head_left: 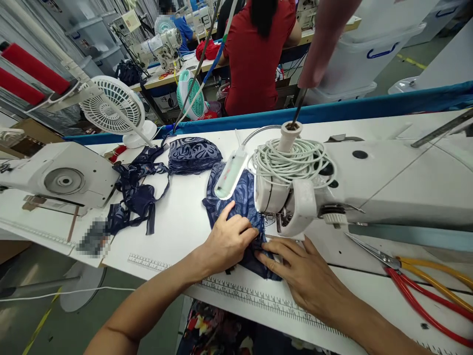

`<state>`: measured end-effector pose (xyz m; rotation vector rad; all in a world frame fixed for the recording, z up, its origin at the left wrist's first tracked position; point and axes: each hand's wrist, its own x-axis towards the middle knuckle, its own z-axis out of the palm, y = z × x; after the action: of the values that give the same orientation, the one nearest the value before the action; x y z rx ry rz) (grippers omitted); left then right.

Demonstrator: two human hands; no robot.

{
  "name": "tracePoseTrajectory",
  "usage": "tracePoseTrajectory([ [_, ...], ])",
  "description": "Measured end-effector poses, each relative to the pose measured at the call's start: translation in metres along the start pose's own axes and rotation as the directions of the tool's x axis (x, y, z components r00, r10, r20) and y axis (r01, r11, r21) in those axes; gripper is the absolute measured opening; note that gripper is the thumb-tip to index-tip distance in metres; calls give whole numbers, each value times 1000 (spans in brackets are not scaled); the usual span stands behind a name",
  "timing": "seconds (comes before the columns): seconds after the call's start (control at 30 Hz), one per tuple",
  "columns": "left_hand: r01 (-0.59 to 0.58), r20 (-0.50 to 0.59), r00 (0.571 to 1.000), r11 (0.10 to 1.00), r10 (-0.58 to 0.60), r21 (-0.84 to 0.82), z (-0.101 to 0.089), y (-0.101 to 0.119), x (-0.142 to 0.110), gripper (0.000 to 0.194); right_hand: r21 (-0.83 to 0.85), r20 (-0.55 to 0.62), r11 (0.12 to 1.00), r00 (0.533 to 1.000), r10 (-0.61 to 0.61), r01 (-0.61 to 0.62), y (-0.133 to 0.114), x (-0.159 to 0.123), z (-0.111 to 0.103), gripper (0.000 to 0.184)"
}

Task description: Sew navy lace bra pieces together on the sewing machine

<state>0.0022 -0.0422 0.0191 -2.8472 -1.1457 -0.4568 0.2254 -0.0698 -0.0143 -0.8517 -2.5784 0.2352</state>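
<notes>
A dark blue patterned lace garment piece (242, 185) lies on the white table, partly beneath the head of the sewing machine (273, 192). My left hand (231, 236) presses on this piece, index finger stretched forward, thumb side pinching a fold near the needle area. Close beside it, my right hand (295, 266) grips the fabric's near edge between thumb and fingers, just in front of the presser foot. The needle itself is hidden. A small white lamp (231, 172) on a bendy neck hangs over the cloth.
Scissors (395, 264) with red and orange handles lie at right. More navy cups (194, 154) and strappy pieces (138, 197) rest to the left, near a second machine (70, 175) and a white fan (113, 106). A person in red (254, 54) sits beyond the table.
</notes>
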Motion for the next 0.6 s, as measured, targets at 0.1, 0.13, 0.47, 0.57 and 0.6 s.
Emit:
tracePoseTrajectory([
  [0.1, 23, -8, 1000, 999, -24, -27, 2, 1, -1, 29, -18, 2, 1000, 1000, 3, -3, 1, -1, 1, 59],
  [0.13, 7, -2, 1000, 1000, -7, -25, 3, 2, -2, 29, -20, 2, 1000, 1000, 8, -8, 1, -1, 2, 59],
  [0.47, 15, 58, 998, 1000, -15, 5, 12, -5, 8, 23, -86, 7, 996, 999, 39, -38, 7, -2, 4, 65],
  [0.57, 74, 40, 996, 995, -77, 73, 16, 9, 15, 20, -127, -3, 991, 999, 50, -50, 7, 1, 2, 62],
  [0.6, 96, 3, 995, 989, -97, 108, 18, 16, 15, 20, -124, -9, 990, 998, 59, -60, 7, 2, 1, 59],
])
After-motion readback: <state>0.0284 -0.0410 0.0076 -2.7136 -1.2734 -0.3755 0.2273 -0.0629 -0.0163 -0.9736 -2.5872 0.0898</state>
